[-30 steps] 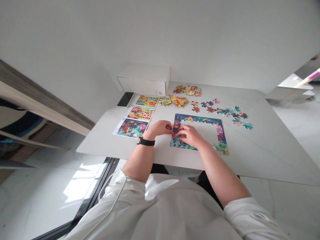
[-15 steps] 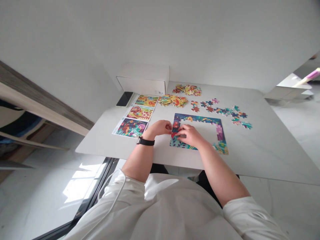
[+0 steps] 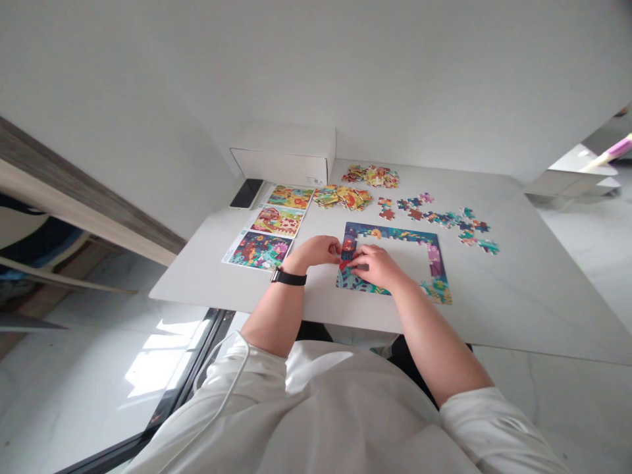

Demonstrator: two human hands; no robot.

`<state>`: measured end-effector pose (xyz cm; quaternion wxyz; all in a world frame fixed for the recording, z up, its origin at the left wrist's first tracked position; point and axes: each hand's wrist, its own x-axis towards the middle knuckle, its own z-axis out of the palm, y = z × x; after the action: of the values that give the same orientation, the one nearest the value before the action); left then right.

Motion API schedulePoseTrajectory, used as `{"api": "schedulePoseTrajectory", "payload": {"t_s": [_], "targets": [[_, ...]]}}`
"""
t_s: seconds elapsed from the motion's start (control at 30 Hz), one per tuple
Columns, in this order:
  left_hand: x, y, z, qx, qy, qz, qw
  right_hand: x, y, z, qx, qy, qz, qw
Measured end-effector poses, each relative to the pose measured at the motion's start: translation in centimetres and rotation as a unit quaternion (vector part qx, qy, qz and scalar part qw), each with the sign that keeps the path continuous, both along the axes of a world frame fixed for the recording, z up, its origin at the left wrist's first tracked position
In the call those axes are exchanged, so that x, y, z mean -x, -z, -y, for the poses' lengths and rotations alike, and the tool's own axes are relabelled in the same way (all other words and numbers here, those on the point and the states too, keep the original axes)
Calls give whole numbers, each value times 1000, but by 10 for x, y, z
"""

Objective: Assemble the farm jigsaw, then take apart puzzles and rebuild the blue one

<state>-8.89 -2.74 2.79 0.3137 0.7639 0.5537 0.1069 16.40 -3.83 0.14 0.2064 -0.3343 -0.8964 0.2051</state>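
A jigsaw puzzle (image 3: 395, 232) lies flat on the table, its dark, colourful border put together around a bare pale middle. At its left side my right hand (image 3: 376, 266) reaches in, fingertips closed on a red puzzle piece (image 3: 344, 265) in the border. My left hand (image 3: 323, 251), a black band on its wrist, is curled at the outer left edge of the puzzle. Its fingertips are turned inward, and anything between them is hidden. Loose dark and teal puzzle pieces (image 3: 443, 219) are spread behind and right of the puzzle.
Two piles of yellowish puzzle pieces, a nearer pile (image 3: 344, 197) and a farther pile (image 3: 371, 176), lie at the back. A sheet with three pictures (image 3: 270, 227) is at the left, near a phone (image 3: 247, 194) and a white box (image 3: 281, 164) against the wall.
Both hands stay at the left side of the puzzle, with hardly any movement. The view has shifted very slightly; the pieces lie as before.
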Motion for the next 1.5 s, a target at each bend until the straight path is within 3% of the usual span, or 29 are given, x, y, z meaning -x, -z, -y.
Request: {"api": "schedulePoseTrajectory", "payload": {"t_s": [0.47, 0.63, 0.73, 0.87, 1.0, 1.1, 1.3, 1.5], "targets": [[-2, -1, 3, -7, 2, -6, 1000, 4, 1, 2, -50, -4, 10, 999], [-8, -3, 6, -119, -12, 51, 991, 3, 3, 3, -42, 4, 0, 999], [-11, -1, 5, -203, 24, 92, 975, 1, 1, 3, -23, 4, -21, 1000], [-14, 8, 5, -191, 64, 61, 978, -9, -10, -2, -29, 85, -81, 993], [-17, 17, 5, -141, 72, -33, 987, -44, -19, -17, -43, 236, -113, 964], [-18, 22, 3, -122, 90, -68, 986, -92, -21, -26, -40, 286, -63, 955], [-18, 28, -4, -112, 92, -92, 985, -188, -15, -23, -17, 251, 102, 963], [-16, 31, -8, -121, 83, -97, 984, -209, -6, -17, -11, 207, 133, 969]]}}
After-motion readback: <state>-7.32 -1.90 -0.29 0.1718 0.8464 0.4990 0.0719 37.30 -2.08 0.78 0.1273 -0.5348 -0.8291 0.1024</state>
